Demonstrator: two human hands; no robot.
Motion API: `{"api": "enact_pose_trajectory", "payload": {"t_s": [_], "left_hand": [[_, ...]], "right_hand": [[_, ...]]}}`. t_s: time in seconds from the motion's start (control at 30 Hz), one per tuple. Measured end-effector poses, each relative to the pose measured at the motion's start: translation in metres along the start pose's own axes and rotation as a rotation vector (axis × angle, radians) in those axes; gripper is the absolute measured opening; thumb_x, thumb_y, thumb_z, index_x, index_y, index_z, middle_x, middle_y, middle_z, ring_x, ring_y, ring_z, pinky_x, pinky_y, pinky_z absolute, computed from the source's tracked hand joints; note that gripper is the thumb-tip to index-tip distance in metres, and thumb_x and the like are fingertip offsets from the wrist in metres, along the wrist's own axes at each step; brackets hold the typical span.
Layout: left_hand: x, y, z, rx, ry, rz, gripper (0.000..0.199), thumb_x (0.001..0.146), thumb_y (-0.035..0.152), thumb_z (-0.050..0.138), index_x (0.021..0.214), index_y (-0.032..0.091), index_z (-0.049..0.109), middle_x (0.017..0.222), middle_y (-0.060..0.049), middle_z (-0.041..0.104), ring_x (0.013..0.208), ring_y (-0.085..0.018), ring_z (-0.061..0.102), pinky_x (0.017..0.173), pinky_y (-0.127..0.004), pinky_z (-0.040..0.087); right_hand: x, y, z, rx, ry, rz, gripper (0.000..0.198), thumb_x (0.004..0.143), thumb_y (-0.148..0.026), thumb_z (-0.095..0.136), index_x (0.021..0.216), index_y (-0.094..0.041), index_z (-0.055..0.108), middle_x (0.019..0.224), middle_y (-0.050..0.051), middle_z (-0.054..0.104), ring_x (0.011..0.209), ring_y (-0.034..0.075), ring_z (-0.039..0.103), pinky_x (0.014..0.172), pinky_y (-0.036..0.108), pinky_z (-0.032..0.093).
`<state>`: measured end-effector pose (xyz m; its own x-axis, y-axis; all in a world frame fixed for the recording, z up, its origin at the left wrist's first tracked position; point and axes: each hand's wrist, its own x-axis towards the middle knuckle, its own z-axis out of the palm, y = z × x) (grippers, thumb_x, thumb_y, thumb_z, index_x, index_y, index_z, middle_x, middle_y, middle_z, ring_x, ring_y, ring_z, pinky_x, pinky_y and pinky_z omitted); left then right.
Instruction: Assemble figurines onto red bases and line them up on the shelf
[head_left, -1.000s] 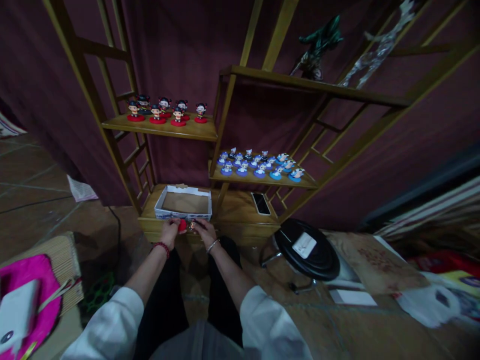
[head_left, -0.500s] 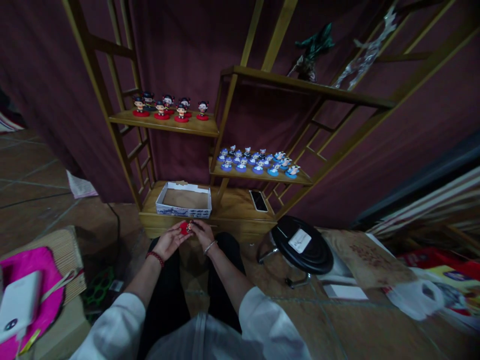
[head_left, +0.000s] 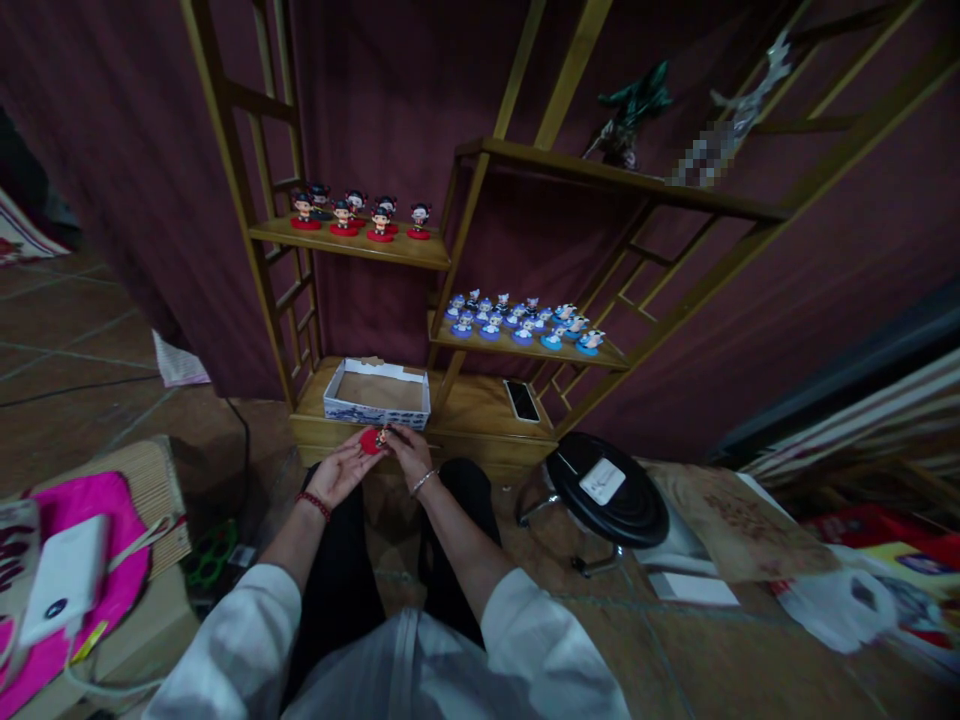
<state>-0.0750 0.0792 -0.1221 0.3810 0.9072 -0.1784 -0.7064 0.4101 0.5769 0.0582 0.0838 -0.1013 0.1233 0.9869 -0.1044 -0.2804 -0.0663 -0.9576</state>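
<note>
Between my two hands, just in front of the low shelf, is a small figurine (head_left: 371, 441) with a round red base. My left hand (head_left: 344, 467) has its fingers closed on the edge of the red base. My right hand (head_left: 410, 450) pinches the figurine's upper part from the other side. Right behind them stands an open white-and-blue cardboard box (head_left: 379, 392); its inside shows a brown bottom. On the left shelf are several similar red-based figurines (head_left: 343, 217). Several purple- and blue-based figurines (head_left: 523, 330) fill the middle right shelf.
The wooden shelf unit (head_left: 352, 245) faces me. A phone (head_left: 521, 400) lies on its lowest board. To the right is a black round stool (head_left: 606, 490) with a white card. A white power bank (head_left: 66, 580) rests on a pink cloth at the left.
The view has swung slightly left, so the shelves appear farther right. Both hands have risen a little with the figurine, whose red base now shows more fully.
</note>
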Motion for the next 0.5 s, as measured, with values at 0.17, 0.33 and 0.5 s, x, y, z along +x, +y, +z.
{"api": "enact_pose_trajectory", "payload": {"t_s": [0.17,0.33,0.5], "left_hand": [[-0.0048,0.004,0.0034,-0.009,-0.026,0.014,0.051,0.074,0.004,0.05,0.124,0.011,0.042,0.112,-0.012,0.059,0.108,-0.02,0.051,0.099,-0.036,0.035],[-0.0051,0.0023,0.0048,-0.047,-0.054,0.031,0.04,0.074,0.005,0.053,0.113,0.013,0.052,0.108,-0.01,0.061,0.102,-0.018,0.055,0.096,-0.034,0.039],[-0.0008,-0.0019,0.0052,-0.054,-0.048,0.025,0.034,0.075,0.007,0.053,0.108,0.014,0.056,0.103,-0.009,0.063,0.098,-0.018,0.057,0.094,-0.034,0.04]], "right_hand": [[-0.0032,-0.0035,0.0048,0.02,0.009,0.011,0.031,0.053,-0.036,0.068,0.076,-0.016,0.064,0.072,0.001,0.066,0.064,0.013,0.06,0.06,0.025,0.048],[-0.0047,-0.0035,0.0046,0.022,0.017,0.011,0.032,0.053,-0.036,0.069,0.079,-0.017,0.064,0.071,0.0,0.065,0.063,0.013,0.059,0.06,0.026,0.048],[-0.0065,-0.0045,0.0018,0.008,0.028,-0.001,0.03,0.054,-0.034,0.069,0.078,-0.017,0.064,0.071,0.0,0.065,0.064,0.013,0.059,0.062,0.027,0.049]]}}
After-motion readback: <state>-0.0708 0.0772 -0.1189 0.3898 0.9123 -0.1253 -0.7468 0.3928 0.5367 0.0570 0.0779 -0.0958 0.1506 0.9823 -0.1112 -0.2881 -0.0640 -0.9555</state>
